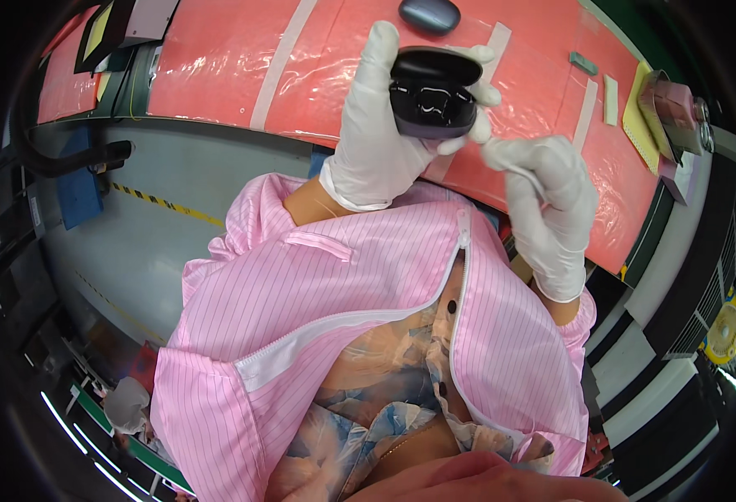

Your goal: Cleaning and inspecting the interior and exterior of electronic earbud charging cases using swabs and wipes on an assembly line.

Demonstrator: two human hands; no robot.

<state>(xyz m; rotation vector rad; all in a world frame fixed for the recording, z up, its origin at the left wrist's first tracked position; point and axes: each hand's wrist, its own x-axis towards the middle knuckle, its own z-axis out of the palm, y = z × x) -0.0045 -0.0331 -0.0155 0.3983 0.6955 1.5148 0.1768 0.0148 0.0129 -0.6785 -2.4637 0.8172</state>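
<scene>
My left hand [376, 142], in a white glove, grips an earbud charging case [435, 115] above the table's near edge. The case has its lid [437, 64] raised and a glossy black inside; its lower shell looks dark purple-grey. Just right of it is my right hand [554, 197], gloved too, with thumb and fingers pinched together near the left fingertips. Whatever the pinch holds, if anything, is too small and pale against the glove to make out. A second case [429, 15], rounded, blue-grey and closed, lies on the table beyond my left hand.
Pink sheeting with pale tape strips covers the table [209, 75]. At the right lie a small green block [584, 63], a white strip [610, 100] and a yellow pad [638, 121], beside a pink container [676, 105]. A black-edged holder [121, 29] stands far left.
</scene>
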